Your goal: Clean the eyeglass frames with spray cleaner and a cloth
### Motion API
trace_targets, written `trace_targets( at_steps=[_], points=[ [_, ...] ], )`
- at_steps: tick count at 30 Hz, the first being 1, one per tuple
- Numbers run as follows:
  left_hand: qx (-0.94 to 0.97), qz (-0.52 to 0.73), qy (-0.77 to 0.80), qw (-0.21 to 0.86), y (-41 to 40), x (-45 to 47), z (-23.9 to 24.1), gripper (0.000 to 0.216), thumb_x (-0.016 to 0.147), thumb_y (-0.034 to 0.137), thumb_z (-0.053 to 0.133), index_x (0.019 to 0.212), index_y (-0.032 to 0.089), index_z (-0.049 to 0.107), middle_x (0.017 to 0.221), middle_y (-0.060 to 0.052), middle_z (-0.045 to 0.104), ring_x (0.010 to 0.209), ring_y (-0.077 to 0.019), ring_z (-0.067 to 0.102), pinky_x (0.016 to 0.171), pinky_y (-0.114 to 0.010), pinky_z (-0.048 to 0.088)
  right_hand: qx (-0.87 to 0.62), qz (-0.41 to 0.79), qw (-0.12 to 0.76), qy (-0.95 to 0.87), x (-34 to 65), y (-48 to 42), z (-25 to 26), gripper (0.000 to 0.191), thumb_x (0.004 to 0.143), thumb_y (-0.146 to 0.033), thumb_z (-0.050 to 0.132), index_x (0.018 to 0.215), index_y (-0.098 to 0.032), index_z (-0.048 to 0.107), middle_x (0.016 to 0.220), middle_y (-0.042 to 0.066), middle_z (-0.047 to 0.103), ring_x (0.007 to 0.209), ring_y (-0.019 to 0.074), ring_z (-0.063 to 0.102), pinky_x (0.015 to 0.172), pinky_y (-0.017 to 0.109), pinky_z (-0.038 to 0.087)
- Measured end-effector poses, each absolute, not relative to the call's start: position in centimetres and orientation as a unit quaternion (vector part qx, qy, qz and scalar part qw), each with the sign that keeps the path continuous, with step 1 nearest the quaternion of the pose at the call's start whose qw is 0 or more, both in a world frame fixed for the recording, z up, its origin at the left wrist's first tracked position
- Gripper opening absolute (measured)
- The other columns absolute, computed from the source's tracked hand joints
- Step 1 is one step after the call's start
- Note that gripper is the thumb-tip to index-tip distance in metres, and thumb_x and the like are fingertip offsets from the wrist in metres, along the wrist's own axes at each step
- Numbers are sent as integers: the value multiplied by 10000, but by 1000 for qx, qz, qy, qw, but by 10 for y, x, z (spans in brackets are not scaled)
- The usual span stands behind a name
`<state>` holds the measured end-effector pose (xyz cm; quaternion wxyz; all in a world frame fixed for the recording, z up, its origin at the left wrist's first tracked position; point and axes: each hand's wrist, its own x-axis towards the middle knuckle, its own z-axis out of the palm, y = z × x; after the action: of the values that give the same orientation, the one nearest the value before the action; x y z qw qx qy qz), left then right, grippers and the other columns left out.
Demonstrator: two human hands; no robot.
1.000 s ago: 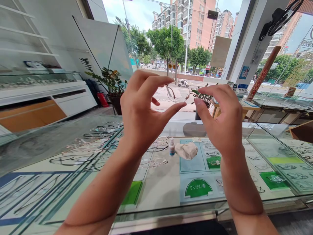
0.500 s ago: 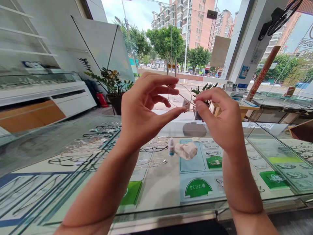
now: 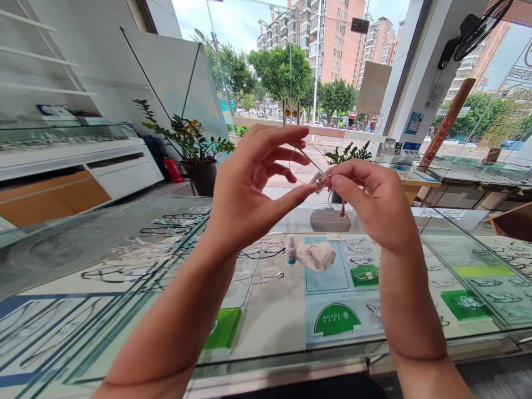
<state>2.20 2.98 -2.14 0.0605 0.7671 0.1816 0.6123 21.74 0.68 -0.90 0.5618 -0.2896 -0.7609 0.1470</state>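
Closest, a glass counter (image 3: 270, 327) runs across, a green half-round sign (image 3: 337, 320) showing near its front edge. Farther in, a small white bottle (image 3: 291, 250) stands just beside a crumpled cloth (image 3: 316, 256), with spectacle frames (image 3: 264, 252) to either side. Above these, 1 pair of thin-rimmed glasses (image 3: 319, 180) is up in the air, tilted. The right hand (image 3: 374, 205) pinches them near the bridge, thumb and forefinger close together. The left hand (image 3: 253, 177) is spread wide about 1 lens, thumb low, forefinger high; whether it grips the rim I can't tell from here. Beyond are a potted plant (image 3: 197, 144) and a red extinguisher (image 3: 172, 169), then trees (image 3: 282, 77) and tall buildings (image 3: 336, 44) outside.
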Motion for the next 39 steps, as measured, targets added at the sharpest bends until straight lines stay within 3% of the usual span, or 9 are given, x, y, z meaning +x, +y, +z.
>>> trace_targets(
  at_steps=[4, 7, 9, 12, 21, 26, 31, 39],
  points=[
    [749, 613, 239, 76, 26, 22, -20, 600, 812, 430, 834, 1351, 293, 610, 1279, -85, 670, 1069, -219, 688, 790, -306, 590, -297, 98, 603, -734, 218, 9, -11, 151, 953, -271, 621, 860, -192, 710, 883, 29, 741, 888, 178, 685, 839, 358, 573],
    [747, 571, 315, 133, 28, 18, -18, 410, 869, 466, 748, 1184, 206, 716, 1094, -85, 744, 932, -194, 693, 758, -302, 575, -287, 66, 632, -716, 218, 9, -13, 159, 974, -318, 619, 913, -208, 717, 940, 33, 746, 913, 183, 687, 875, 376, 576],
    [763, 508, 348, 197, 31, 16, -17, 394, 887, 504, 703, 1098, 176, 762, 1009, -91, 773, 888, -199, 695, 761, -322, 572, -270, 57, 645, -712, 217, 7, -14, 157, 989, -326, 606, 947, -225, 718, 988, 31, 745, 950, 188, 692, 910, 387, 575],
    [773, 447, 353, 279, 35, 15, -14, 466, 863, 553, 701, 1129, 179, 781, 1037, -110, 792, 943, -238, 716, 791, -361, 579, -244, 53, 650, -717, 216, 2, -14, 160, 1010, -324, 578, 979, -247, 716, 1049, 27, 734, 1019, 198, 697, 939, 401, 578],
    [714, 499, 321, 372, 35, 17, -11, 499, 808, 505, 763, 1176, 168, 764, 1147, -138, 771, 1122, -315, 713, 903, -425, 577, -206, 83, 640, -735, 218, 3, -15, 164, 1027, -341, 576, 1024, -254, 716, 1059, 11, 738, 1000, 173, 717, 916, 373, 606],
    [710, 508, 298, 386, 38, 15, -14, 472, 843, 464, 746, 1242, 219, 700, 1192, -102, 754, 1170, -287, 696, 927, -392, 570, -190, 102, 645, -733, 219, 5, -16, 162, 1018, -364, 595, 1031, -259, 718, 1061, 7, 736, 1002, 165, 712, 924, 353, 602],
    [716, 543, 276, 343, 46, 14, -20, 333, 883, 440, 703, 1143, 238, 655, 1174, -88, 750, 1121, -261, 713, 829, -359, 591, -252, 109, 628, -729, 217, 0, -14, 185, 1014, -377, 588, 1033, -259, 729, 1102, 27, 732, 1019, 182, 701, 887, 351, 608],
    [732, 580, 246, 260, 38, 18, -15, 316, 933, 567, 608, 1081, 290, 566, 1248, -78, 738, 1185, -259, 699, 816, -377, 604, -262, 141, 612, -732, 218, 10, -16, 211, 987, -381, 607, 998, -221, 744, 1036, 39, 732, 931, 168, 686, 759, 316, 602]
  ],
)
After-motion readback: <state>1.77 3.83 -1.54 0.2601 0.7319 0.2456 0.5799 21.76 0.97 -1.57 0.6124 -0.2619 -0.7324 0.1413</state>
